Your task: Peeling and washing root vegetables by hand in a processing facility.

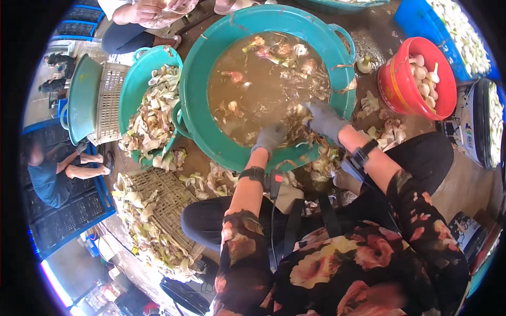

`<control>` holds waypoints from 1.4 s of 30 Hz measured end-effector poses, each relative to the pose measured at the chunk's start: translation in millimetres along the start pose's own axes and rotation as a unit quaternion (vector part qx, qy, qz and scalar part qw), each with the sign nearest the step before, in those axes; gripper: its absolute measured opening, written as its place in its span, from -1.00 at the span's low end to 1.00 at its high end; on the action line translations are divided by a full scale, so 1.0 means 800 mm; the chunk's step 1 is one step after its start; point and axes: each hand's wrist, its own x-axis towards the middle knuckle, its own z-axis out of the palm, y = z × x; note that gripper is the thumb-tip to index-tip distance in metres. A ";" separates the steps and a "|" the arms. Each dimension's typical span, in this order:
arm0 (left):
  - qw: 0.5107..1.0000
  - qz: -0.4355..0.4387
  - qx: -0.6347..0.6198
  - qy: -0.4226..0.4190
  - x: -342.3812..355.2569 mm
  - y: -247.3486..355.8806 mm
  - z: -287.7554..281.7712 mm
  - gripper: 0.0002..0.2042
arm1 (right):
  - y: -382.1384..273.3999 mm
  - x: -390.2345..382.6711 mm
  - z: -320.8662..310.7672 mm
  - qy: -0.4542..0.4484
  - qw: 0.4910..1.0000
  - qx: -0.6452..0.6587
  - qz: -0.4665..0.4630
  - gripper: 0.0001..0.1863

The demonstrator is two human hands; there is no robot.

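Note:
A wide green basin [203, 39] of muddy brown water stands in front of me, with garlic bulbs [232, 76] and loose skins floating in it. Both my hands wear grey gloves and work at its near right side. My left hand [270, 138] dips low over the water, fingers curled; what they close on is hidden. My right hand [324, 122] is a little farther right, fingers bent toward a pale bulb among wet skins. Whether it grips that bulb is unclear.
A red bucket [390, 87] of peeled bulbs stands right, beside a blue crate [416, 26] and a black-rimmed tub [479, 121] of garlic. Left are a smaller green basin [129, 100] of skins and a wicker-like crate [168, 205]. Other people sit at the far left and top.

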 end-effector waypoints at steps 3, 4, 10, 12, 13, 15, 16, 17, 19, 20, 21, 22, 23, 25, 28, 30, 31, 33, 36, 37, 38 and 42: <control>0.996 0.032 0.049 -0.073 -0.056 0.036 -0.008 -0.68 | -0.009 0.024 0.005 0.020 0.998 -0.050 0.043 -0.46; 0.996 0.017 0.043 -0.080 -0.070 0.052 -0.010 -0.69 | 0.000 0.041 0.016 0.013 0.996 -0.081 0.035 -0.45; 0.974 0.120 -0.017 0.190 -0.178 0.068 -0.017 -0.78 | 0.027 0.079 0.055 -0.081 0.991 -0.043 0.098 -0.42; 0.956 0.137 -0.010 0.261 -0.192 0.059 -0.019 -0.80 | 0.018 0.080 0.052 -0.088 0.991 -0.047 0.089 -0.37; 0.954 0.129 -0.035 0.267 -0.194 0.049 -0.018 -0.81 | 0.011 0.076 0.046 -0.093 0.991 0.022 0.098 -0.36; 0.949 0.118 -0.081 0.281 -0.194 0.037 -0.020 -0.83 | 0.003 0.067 0.029 -0.097 0.975 0.159 0.121 -0.35; 0.946 0.117 -0.105 0.285 -0.185 0.039 -0.022 -0.84 | 0.016 0.067 0.032 -0.023 0.982 0.180 0.052 -0.42; 0.942 0.117 -0.130 0.287 -0.173 0.045 -0.022 -0.84 | 0.034 0.060 0.032 -0.051 0.948 0.304 0.085 -0.44; 0.924 0.079 -0.224 0.299 -0.160 0.036 -0.029 -0.83 | 0.003 0.039 0.023 -0.125 0.827 0.534 0.123 -0.48; 0.907 0.067 -0.284 0.304 -0.150 0.020 -0.025 -0.82 | -0.021 0.025 0.022 -0.129 0.792 0.588 0.099 -0.54; 0.896 0.055 -0.317 0.305 -0.143 0.015 -0.028 -0.81 | -0.038 0.011 0.013 -0.126 0.795 0.588 0.076 -0.55; 0.885 0.046 -0.351 0.304 -0.133 0.015 -0.032 -0.80 | -0.049 -0.003 0.006 -0.122 0.797 0.590 0.055 -0.55; 0.883 0.030 -0.358 0.301 -0.126 0.016 -0.034 -0.78 | -0.063 -0.015 0.001 -0.119 0.797 0.591 0.033 -0.56; 0.886 0.007 -0.377 0.270 -0.118 0.043 -0.035 -0.77 | -0.060 -0.032 -0.009 -0.092 0.812 0.574 0.052 -0.57; 0.905 -0.016 -0.338 0.256 -0.120 0.058 -0.035 -0.76 | -0.062 -0.043 -0.008 -0.052 0.862 0.504 0.022 -0.56; 0.921 -0.004 -0.267 0.285 -0.134 0.057 -0.035 -0.77 | -0.067 -0.046 -0.005 -0.026 0.907 0.420 -0.003 -0.54; 0.926 0.000 -0.229 0.301 -0.141 0.057 -0.038 -0.77 | -0.072 -0.046 -0.002 -0.014 0.926 0.376 -0.018 -0.53; 0.934 0.024 -0.148 0.324 -0.141 0.047 -0.027 -0.78 | -0.057 -0.042 0.018 0.025 0.959 0.277 -0.049 -0.51; 0.955 0.025 -0.065 0.287 -0.147 0.049 -0.027 -0.81 | -0.063 -0.054 0.013 0.019 0.974 0.213 -0.071 -0.47; 0.951 0.029 -0.092 0.293 -0.141 0.055 -0.021 -0.82 | -0.056 -0.057 0.006 0.033 0.982 0.168 -0.073 -0.46; 0.965 -0.012 -0.084 0.247 -0.148 0.058 -0.026 -0.81 | -0.055 -0.057 0.012 0.036 0.988 0.128 -0.079 -0.46; 0.976 -0.046 -0.057 0.205 -0.158 0.048 -0.026 -0.83 | -0.080 -0.076 0.007 0.002 0.992 0.109 -0.058 -0.47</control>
